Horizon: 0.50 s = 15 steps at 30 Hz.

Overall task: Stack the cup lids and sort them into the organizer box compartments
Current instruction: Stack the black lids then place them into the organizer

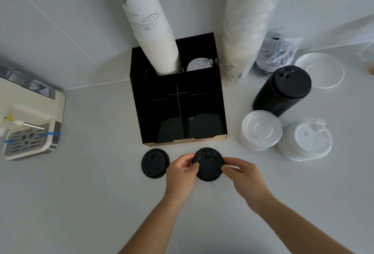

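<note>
Both hands, the left hand [183, 169] and right hand [239, 170], pinch opposite rims of a black lid [208, 165] just in front of the organizer box [178, 99]; keeping it level should help it seat on the loose lid [154, 163] to its left, while the tall black lid stack [282, 91] and clear lid stacks [261, 130] right of the box leave the path unobstructed.

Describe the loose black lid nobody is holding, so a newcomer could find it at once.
Start at the black organizer box in the middle of the counter and come to its front edge. Two black lids sit just before it; the loose black lid is the left one, lying flat, while both hands grip the held lid beside it.
</note>
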Tool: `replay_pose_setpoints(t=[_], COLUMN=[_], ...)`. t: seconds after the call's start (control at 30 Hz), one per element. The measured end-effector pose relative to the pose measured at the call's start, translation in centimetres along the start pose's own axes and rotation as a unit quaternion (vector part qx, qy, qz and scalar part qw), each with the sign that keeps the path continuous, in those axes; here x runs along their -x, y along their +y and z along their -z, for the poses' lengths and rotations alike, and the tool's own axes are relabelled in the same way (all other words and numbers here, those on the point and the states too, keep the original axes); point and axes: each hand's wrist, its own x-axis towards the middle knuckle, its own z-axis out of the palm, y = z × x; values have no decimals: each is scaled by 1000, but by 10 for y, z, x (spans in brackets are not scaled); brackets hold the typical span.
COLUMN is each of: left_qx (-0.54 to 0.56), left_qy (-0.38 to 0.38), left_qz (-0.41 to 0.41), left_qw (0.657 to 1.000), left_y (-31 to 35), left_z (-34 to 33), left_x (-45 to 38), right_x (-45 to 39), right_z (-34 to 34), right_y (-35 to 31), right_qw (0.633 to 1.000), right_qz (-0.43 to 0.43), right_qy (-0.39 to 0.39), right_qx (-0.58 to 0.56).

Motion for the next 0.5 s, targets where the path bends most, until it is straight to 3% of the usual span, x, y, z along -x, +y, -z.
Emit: replay_pose_setpoints(t=[0.23, 0.3, 0.5], left_qx=[-31, -15, -14], left_qy=[-13, 20, -9], left_qz=[6, 10, 37], left_qw=[999, 1000, 999], left_y=[-3, -3, 2], left_z=[-6, 18, 10], left_x=[10, -2, -6], right_x=[3, -9, -13], right_z=[2, -21, -16], right_y=[15, 1, 0], right_qw=[999, 997, 999], right_qz=[-3, 18, 7], right_qy=[1, -27, -17], right_qx=[40, 66, 45])
